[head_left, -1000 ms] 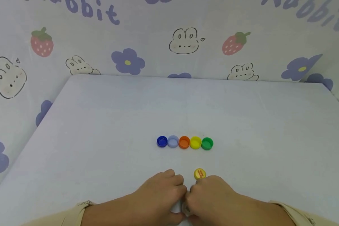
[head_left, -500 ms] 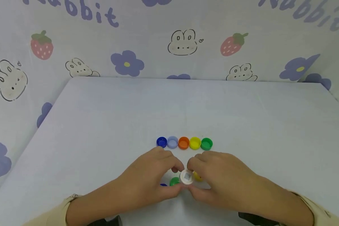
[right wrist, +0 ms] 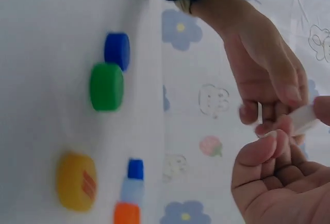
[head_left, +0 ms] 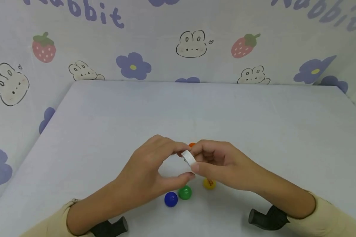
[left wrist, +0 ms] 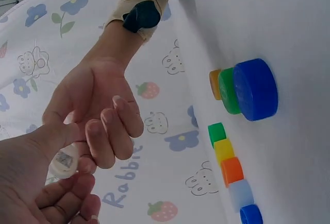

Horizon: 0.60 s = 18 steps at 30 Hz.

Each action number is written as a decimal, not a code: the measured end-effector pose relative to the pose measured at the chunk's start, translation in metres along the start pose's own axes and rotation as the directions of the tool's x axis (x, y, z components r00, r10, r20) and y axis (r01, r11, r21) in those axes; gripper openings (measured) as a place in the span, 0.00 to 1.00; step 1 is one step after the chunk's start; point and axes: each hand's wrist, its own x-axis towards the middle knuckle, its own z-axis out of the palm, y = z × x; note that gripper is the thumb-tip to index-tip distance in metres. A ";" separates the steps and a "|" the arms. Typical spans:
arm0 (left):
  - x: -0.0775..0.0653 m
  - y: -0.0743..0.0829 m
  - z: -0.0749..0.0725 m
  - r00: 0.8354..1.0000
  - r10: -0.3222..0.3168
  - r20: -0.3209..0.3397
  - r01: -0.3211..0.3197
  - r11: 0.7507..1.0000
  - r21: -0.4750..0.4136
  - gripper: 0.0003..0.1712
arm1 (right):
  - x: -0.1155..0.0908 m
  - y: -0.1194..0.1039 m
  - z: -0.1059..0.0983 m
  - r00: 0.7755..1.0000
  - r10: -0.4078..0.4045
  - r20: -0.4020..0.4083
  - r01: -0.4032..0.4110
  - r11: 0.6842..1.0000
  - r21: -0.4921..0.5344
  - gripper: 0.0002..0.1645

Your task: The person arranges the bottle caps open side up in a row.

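Note:
Over the middle of the table, a white bottle cap (head_left: 189,158) stands tipped on edge between both hands. My right hand (head_left: 229,161) pinches it with thumb and index finger. My left hand (head_left: 145,164) curls its fingers against the cap's upper end, its thumb near the lower end. A square printed label shows on the cap's face (left wrist: 65,159) in the left wrist view. Below the hands lie a blue cap (head_left: 170,199), a green cap (head_left: 185,192) and a yellow cap (head_left: 209,183) with red print.
Behind the hands runs a row of caps, mostly hidden in the head view except an orange one (head_left: 192,144). In the left wrist view its green (left wrist: 217,134), yellow (left wrist: 224,151), light blue (left wrist: 241,195) and dark blue (left wrist: 251,214) caps show. A patterned cloth (head_left: 154,39) hangs behind the table.
Both hands have risen forward from the near edge with the white cap, which has turned from face-up to edge-on. The blue and green caps have come into view; the row is now mostly covered.

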 end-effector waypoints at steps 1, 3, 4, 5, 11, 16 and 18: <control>0.000 0.000 0.000 1.000 0.013 -0.012 -0.013 1.000 0.006 0.28 | 0.001 0.002 0.002 1.000 0.017 0.001 -0.017 0.998 0.067 0.08; 0.001 -0.001 0.000 0.999 0.034 -0.033 -0.033 0.999 0.018 0.30 | 0.001 0.007 0.006 0.999 0.050 0.005 -0.050 0.981 0.185 0.08; 0.001 -0.001 -0.001 0.998 0.047 -0.044 -0.046 0.999 0.021 0.31 | 0.001 0.009 0.008 0.998 0.064 0.007 -0.064 0.970 0.233 0.09; 0.001 -0.001 -0.001 0.997 0.059 -0.055 -0.058 0.998 0.025 0.31 | 0.002 0.011 0.009 0.998 0.066 0.012 -0.067 0.959 0.274 0.10; 0.003 -0.001 -0.004 0.990 0.120 -0.070 -0.118 0.993 0.028 0.26 | 0.002 0.017 0.012 0.999 0.053 0.008 -0.053 0.943 0.327 0.14; 0.002 -0.003 -0.004 0.994 0.097 -0.048 -0.095 0.994 0.056 0.25 | 0.003 0.012 0.012 0.994 0.057 -0.096 -0.037 0.979 0.200 0.12; 0.001 -0.004 -0.003 0.996 0.080 -0.032 -0.078 0.995 0.066 0.25 | 0.004 0.011 0.011 0.991 0.052 -0.121 -0.030 0.984 0.173 0.13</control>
